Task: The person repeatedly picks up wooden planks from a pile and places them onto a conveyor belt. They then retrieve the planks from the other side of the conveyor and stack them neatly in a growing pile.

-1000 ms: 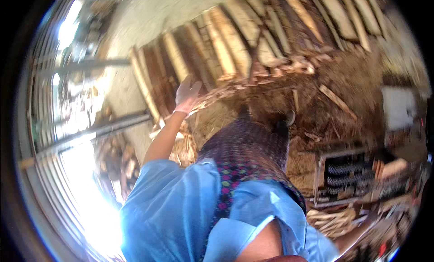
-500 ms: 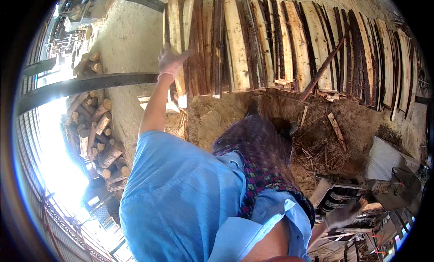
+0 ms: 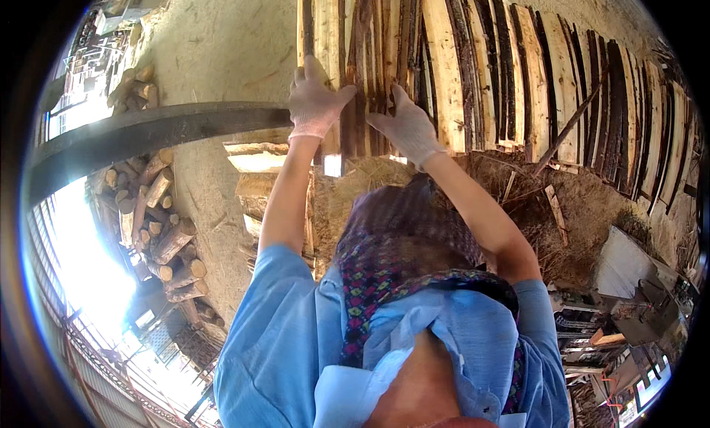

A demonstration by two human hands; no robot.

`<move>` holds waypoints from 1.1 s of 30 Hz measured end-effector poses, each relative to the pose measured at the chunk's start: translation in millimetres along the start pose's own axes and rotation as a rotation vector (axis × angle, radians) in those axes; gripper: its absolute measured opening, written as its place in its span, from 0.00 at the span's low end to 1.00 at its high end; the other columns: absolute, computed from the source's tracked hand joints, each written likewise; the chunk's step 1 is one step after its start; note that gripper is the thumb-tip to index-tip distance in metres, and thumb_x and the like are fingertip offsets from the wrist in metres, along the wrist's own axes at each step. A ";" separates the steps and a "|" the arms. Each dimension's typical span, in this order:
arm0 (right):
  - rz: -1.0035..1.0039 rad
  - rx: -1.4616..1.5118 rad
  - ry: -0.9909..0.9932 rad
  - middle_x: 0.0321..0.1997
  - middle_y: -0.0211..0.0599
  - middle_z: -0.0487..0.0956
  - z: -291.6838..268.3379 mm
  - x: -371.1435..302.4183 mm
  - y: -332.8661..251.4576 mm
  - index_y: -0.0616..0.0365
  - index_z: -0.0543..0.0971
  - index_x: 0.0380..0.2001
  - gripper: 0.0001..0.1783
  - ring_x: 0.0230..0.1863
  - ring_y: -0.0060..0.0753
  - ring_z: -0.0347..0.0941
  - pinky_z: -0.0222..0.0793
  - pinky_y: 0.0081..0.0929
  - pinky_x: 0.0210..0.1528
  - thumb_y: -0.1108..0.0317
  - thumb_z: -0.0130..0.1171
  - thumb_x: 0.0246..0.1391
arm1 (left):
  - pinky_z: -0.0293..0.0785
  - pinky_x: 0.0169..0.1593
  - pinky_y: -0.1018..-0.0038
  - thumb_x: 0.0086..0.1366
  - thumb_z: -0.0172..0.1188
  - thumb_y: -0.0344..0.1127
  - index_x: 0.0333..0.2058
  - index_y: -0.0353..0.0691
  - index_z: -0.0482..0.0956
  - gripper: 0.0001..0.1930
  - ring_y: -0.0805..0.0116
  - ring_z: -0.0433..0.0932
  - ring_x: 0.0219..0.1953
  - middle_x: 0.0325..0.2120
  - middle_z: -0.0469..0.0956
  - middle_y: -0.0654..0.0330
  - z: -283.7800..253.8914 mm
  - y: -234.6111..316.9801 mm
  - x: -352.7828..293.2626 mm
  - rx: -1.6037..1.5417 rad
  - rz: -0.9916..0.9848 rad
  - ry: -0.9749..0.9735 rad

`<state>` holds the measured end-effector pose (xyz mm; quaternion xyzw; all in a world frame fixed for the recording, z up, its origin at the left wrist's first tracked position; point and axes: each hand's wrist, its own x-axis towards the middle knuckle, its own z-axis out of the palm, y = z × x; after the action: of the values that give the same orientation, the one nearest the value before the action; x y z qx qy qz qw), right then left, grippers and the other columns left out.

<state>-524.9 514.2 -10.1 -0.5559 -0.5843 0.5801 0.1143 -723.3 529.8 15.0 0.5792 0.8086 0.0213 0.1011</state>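
A long row of rough-sawn wooden boards with pale faces and dark bark edges lies side by side across the top of the view. My left hand, in a pale knitted glove, is open with its fingers spread over a pale board at the row's left end. Close to its right, my right hand, gloved alike, is open at the near ends of some brown boards, thumb and fingers apart. Whether the right hand touches the wood, I cannot tell.
A dark curved beam reaches in from the left to the boards. Cut logs are piled at left. Short lumber pieces lie below my left hand. A dark stick leans across the row. A grey metal sheet stands at right.
My right hand has come up from the lower right to the boards, beside my left hand. My left hand has shifted slightly right in the picture, and my body has turned toward the row.
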 end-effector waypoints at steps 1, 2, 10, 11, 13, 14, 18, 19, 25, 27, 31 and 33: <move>0.043 -0.012 0.035 0.70 0.62 0.68 11.0 12.7 -4.2 0.68 0.55 0.73 0.52 0.67 0.54 0.71 0.72 0.39 0.65 0.49 0.68 0.56 | 0.66 0.68 0.55 0.49 0.73 0.61 0.72 0.32 0.54 0.60 0.36 0.67 0.66 0.66 0.63 0.36 -5.6 -1.6 2.0 -0.058 0.009 -0.016; 0.067 -0.101 0.088 0.68 0.62 0.70 24.0 17.5 -11.1 0.69 0.56 0.72 0.53 0.65 0.54 0.72 0.74 0.39 0.64 0.49 0.69 0.55 | 0.69 0.66 0.56 0.50 0.71 0.56 0.70 0.30 0.58 0.55 0.40 0.72 0.63 0.62 0.69 0.36 -9.3 -2.7 -1.1 -0.051 0.034 0.003; 0.235 -0.170 0.112 0.56 0.61 0.76 34.0 55.6 -19.2 0.75 0.68 0.59 0.51 0.55 0.51 0.79 0.80 0.40 0.55 0.41 0.75 0.48 | 0.83 0.38 0.70 0.64 0.56 0.29 0.65 0.38 0.70 0.29 0.64 0.83 0.33 0.44 0.83 0.50 -31.9 -40.1 19.3 -0.400 -0.137 -0.096; 0.206 -0.116 0.098 0.58 0.63 0.75 31.1 55.8 -20.8 0.75 0.68 0.59 0.51 0.56 0.51 0.79 0.79 0.40 0.56 0.41 0.74 0.48 | 0.85 0.41 0.70 0.67 0.53 0.27 0.65 0.38 0.70 0.27 0.63 0.84 0.35 0.49 0.83 0.48 -35.8 -40.3 16.5 -0.271 -0.146 -0.157; 0.244 -0.132 0.076 0.59 0.64 0.75 32.7 55.7 -31.3 0.75 0.69 0.59 0.50 0.58 0.51 0.78 0.79 0.39 0.57 0.42 0.73 0.49 | 0.79 0.59 0.64 0.68 0.52 0.31 0.66 0.37 0.69 0.27 0.54 0.83 0.51 0.57 0.78 0.46 5.3 -68.9 9.9 -0.234 0.136 0.234; 0.282 -0.133 0.074 0.60 0.64 0.75 32.2 56.9 -31.5 0.75 0.70 0.59 0.49 0.60 0.51 0.78 0.79 0.38 0.57 0.42 0.73 0.50 | 0.69 0.68 0.62 0.70 0.50 0.33 0.66 0.36 0.69 0.26 0.50 0.74 0.63 0.61 0.74 0.45 0.8 -55.2 4.2 -0.307 0.051 0.197; 0.149 -0.277 0.237 0.42 0.55 0.81 62.1 75.7 -11.0 0.79 0.67 0.58 0.49 0.40 0.40 0.83 0.80 0.31 0.40 0.45 0.74 0.50 | 0.69 0.66 0.60 0.70 0.50 0.35 0.64 0.34 0.69 0.25 0.46 0.72 0.64 0.63 0.71 0.43 9.0 -62.9 -8.4 -0.408 0.077 0.201; 0.091 -0.332 0.231 0.40 0.53 0.81 70.6 84.3 1.2 0.79 0.67 0.58 0.48 0.38 0.39 0.83 0.79 0.30 0.38 0.46 0.73 0.51 | 0.71 0.64 0.57 0.70 0.50 0.33 0.62 0.31 0.69 0.24 0.42 0.72 0.63 0.61 0.71 0.40 7.1 -60.2 -11.3 -0.377 0.114 0.277; -0.070 -0.428 0.086 0.27 0.39 0.75 51.4 94.7 4.4 0.73 0.69 0.57 0.36 0.28 0.30 0.76 0.74 0.27 0.31 0.57 0.69 0.57 | 0.73 0.64 0.52 0.70 0.52 0.31 0.61 0.23 0.67 0.25 0.33 0.71 0.62 0.60 0.69 0.30 -18.6 -22.0 -46.2 -0.404 0.357 0.481; 0.202 -0.139 0.025 0.26 0.33 0.72 18.6 54.5 -35.5 0.69 0.70 0.56 0.31 0.25 0.26 0.69 0.73 0.23 0.29 0.61 0.69 0.56 | 0.69 0.66 0.57 0.70 0.55 0.30 0.66 0.29 0.66 0.27 0.42 0.73 0.63 0.63 0.70 0.38 -18.5 -27.1 -68.4 -0.394 0.373 0.454; 0.068 0.171 -0.003 0.27 0.36 0.73 -62.7 -5.8 -14.3 0.73 0.70 0.52 0.34 0.24 0.22 0.66 0.68 0.15 0.25 0.58 0.71 0.52 | 0.79 0.50 0.67 0.66 0.61 0.28 0.67 0.27 0.62 0.33 0.57 0.80 0.49 0.52 0.77 0.43 -18.5 25.4 -101.8 -1.121 0.034 -0.132; 0.122 0.055 0.068 0.28 0.38 0.75 -84.9 -45.3 -10.2 0.71 0.71 0.51 0.32 0.25 0.20 0.69 0.71 0.14 0.26 0.64 0.72 0.48 | 0.80 0.37 0.74 0.62 0.67 0.28 0.70 0.28 0.53 0.42 0.65 0.81 0.38 0.42 0.81 0.49 2.1 50.6 -97.2 -1.318 -0.092 -0.281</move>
<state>-447.9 528.5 46.8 -0.6065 -0.5290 0.5825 0.1141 -645.8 454.7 34.1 0.3587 0.6297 0.4300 0.5384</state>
